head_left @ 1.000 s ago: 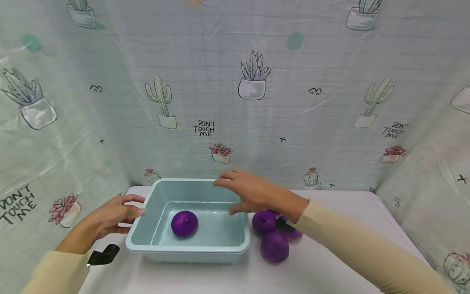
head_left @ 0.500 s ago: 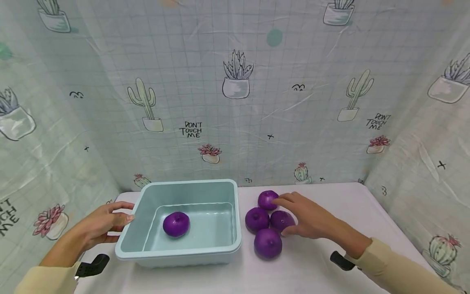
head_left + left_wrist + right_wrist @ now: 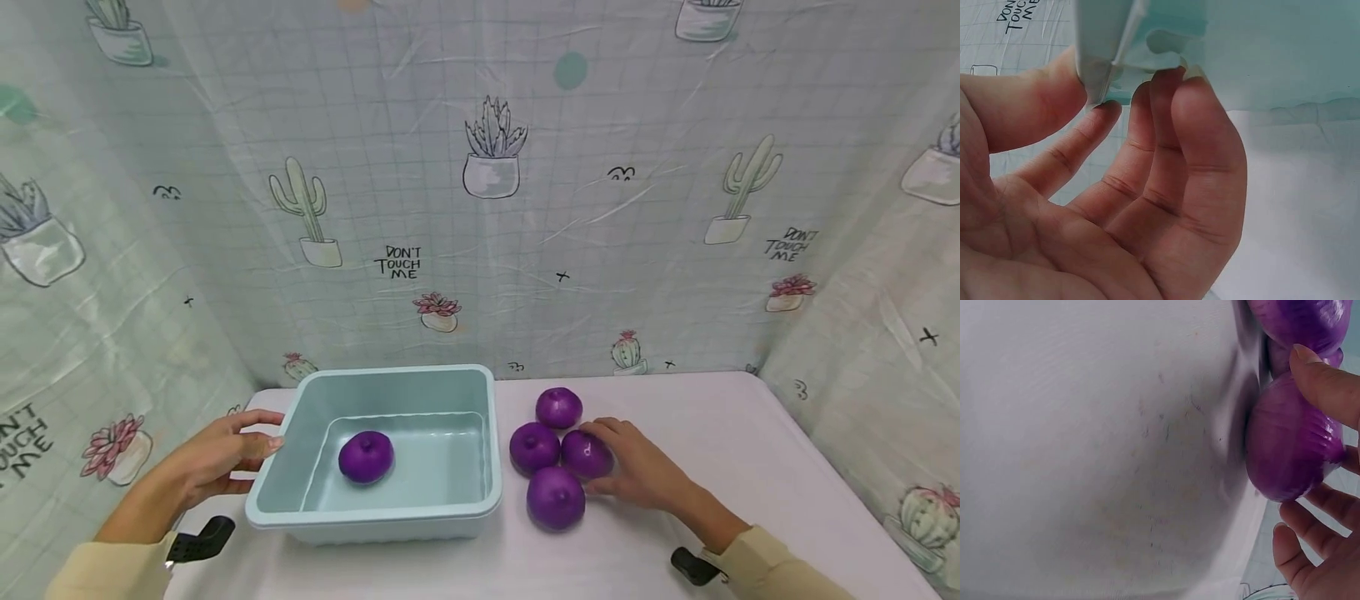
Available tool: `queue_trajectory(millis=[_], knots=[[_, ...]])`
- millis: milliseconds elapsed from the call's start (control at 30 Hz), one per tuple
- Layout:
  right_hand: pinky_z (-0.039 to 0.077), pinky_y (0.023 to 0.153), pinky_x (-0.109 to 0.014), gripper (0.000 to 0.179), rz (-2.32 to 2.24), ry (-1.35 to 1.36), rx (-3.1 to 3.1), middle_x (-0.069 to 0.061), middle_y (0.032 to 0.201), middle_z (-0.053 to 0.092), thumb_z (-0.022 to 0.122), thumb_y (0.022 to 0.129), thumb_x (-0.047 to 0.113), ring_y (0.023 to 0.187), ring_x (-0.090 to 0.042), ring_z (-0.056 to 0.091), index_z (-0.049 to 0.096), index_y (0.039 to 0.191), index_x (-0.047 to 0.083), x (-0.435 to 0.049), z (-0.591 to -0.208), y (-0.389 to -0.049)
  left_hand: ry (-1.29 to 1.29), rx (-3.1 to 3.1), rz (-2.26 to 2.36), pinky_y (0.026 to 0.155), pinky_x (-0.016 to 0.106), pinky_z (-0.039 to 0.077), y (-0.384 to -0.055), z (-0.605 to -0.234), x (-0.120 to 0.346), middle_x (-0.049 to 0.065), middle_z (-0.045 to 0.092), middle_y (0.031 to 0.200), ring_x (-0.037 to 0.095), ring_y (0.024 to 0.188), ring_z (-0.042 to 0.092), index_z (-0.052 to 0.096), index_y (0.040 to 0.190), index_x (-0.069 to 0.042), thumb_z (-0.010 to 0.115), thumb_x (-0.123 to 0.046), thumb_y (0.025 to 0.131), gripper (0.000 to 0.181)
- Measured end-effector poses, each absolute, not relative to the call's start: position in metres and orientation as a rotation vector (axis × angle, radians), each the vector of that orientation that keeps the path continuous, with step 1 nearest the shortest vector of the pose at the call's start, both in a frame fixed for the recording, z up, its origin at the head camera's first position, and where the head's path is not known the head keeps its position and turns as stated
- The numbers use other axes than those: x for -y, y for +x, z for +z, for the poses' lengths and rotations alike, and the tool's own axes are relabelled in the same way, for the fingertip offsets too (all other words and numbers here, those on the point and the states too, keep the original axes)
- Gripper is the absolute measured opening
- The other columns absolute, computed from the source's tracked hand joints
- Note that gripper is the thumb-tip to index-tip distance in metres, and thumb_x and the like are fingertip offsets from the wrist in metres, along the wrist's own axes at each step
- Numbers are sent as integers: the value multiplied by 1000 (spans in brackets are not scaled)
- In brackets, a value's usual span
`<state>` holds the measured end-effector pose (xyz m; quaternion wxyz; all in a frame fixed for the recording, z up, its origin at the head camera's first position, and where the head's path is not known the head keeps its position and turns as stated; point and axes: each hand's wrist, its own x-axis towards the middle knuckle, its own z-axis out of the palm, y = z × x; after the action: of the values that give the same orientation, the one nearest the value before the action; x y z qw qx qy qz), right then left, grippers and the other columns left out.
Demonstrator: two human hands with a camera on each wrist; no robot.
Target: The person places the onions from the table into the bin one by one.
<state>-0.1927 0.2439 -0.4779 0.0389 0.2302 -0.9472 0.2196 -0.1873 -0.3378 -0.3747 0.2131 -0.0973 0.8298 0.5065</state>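
Note:
My left hand [image 3: 225, 458] pinches the left rim of a light blue plastic basin [image 3: 375, 517]. In the left wrist view its thumb lies on the rim's outer face, the fingers [image 3: 1210, 169] curled beneath. One purple onion [image 3: 366, 457] lies inside the basin, left of its middle. To the right of the basin my right hand [image 3: 641, 471] has its thumb and fingers around the rightmost purple onion [image 3: 587, 454] of a small cluster. The right wrist view shows the thumb against this onion [image 3: 1291, 444] and the fingertips at its opposite side.
Three more purple onions sit close by: a back one [image 3: 558, 408], a left one [image 3: 534, 448] and a front one [image 3: 556, 498]. All rest on a white-covered table [image 3: 712, 433]. A cactus-print curtain [image 3: 562, 317] stands behind and at both sides.
My right hand has moved from over the basin, out to the right and down to the rightmost onion, closing around it. The left hand stays at the basin's rim. The head view has shifted slightly.

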Motion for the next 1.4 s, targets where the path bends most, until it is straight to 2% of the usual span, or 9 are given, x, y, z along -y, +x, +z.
queue_trajectory(millis=[367, 667, 933, 1400], knots=[[52, 106, -58, 81, 775, 679, 2925, -10, 138, 60, 94, 73, 29, 127, -35, 60, 58, 144, 14, -238, -488, -204, -239, -2290, 1432, 82, 46, 63, -186, -375, 337, 1, 74, 110, 22, 94, 73, 36, 154, -2, 68, -29, 101, 68], [55, 101, -56, 78, 763, 679, 2919, -6, 131, 61, 95, 71, 29, 122, -31, 61, 60, 140, 17, -236, -487, -202, -248, -2271, 1443, 82, 44, 63, -184, -373, 338, 0, 73, 108, 22, 94, 71, 37, 154, -2, 68, -26, 101, 65], [57, 94, -49, 72, 655, 693, 2871, 0, 126, 61, 96, 70, 35, 116, -24, 60, 64, 134, 23, -239, -475, -193, -240, -2276, 1440, 81, 44, 63, -184, -373, 337, 1, 73, 108, 22, 93, 71, 37, 154, -3, 67, -25, 102, 64], [51, 90, -48, 72, 462, 775, 2735, -1, 121, 63, 98, 64, 32, 108, -21, 59, 66, 129, 21, -233, -444, -180, -231, -2293, 1440, 82, 45, 63, -183, -377, 340, 3, 72, 112, 23, 94, 70, 35, 156, -4, 66, -29, 102, 67]])
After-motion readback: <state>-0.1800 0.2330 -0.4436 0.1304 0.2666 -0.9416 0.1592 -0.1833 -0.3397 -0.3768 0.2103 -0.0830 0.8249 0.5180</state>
